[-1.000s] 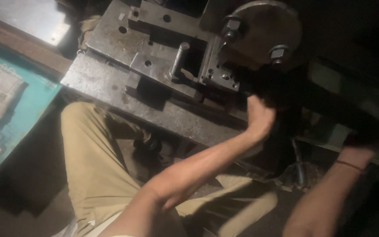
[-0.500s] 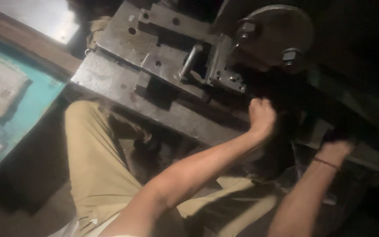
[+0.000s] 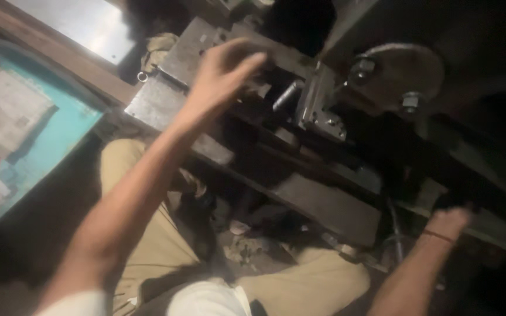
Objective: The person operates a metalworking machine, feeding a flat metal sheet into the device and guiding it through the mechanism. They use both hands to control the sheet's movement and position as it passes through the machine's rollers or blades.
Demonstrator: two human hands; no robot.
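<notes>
My left hand [image 3: 226,70] is raised over the top of a heavy grey metal press bed [image 3: 162,102]. Its fingers are loosely spread and blurred, and nothing shows in them. Just right of it lie a short steel pin [image 3: 288,93] and a steel die block [image 3: 317,108]. My right hand [image 3: 449,219], with a red thread at the wrist, reaches up under a dark machine bar [image 3: 475,181] at lower right. Its fingers are lost in shadow.
A round metal disc [image 3: 408,70] with bolts sits at the upper right of the machine. A teal table [image 3: 65,131] with papers [image 3: 13,108] stands at the left. My knees in khaki trousers [image 3: 142,175] are under the press, with debris on the floor [image 3: 253,246].
My left hand has lifted from beside the machine's lower edge, up and to the left, onto the top of the press bed. The right hand stays under the dark bar.
</notes>
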